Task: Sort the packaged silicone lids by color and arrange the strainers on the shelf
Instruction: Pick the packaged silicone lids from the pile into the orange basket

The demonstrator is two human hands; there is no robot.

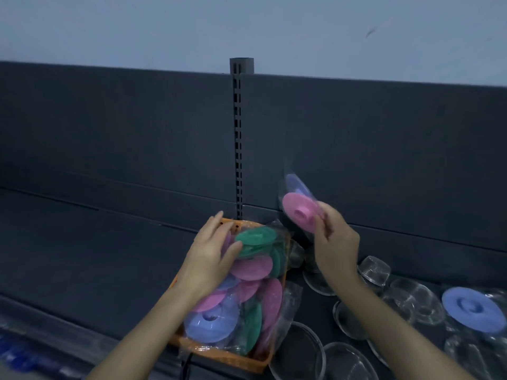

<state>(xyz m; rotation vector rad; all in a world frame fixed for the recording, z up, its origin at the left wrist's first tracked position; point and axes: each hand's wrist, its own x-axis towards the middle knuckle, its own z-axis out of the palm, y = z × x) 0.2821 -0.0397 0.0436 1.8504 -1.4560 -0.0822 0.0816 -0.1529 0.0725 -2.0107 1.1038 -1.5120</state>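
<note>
Sorting lids | right hand [333,242] grip pinches pink lid [300,212] above shelf [96,242] | left hand [210,256] spread, empty, on lids in orange basket [255,364] | light, floppy, slippery wrap; take by rim

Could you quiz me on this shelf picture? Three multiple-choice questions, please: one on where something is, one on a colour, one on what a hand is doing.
1. Where does the lone blue lid lie?
A. In the basket
B. On the shelf at far right, among the strainers
C. In the left hand

2. What colour is the lid that the right hand holds up?
A. Pink
B. Green
C. Yellow

3. What is the left hand doing?
A. Hanging clear of everything
B. Resting on the lids in the orange basket
C. Gripping a strainer

Answers: 1 B, it lies right of the basket beside the clear strainers. 2 A, the pink lid shows above the fingers. 3 B, its palm lies on the packaged lids.
</note>
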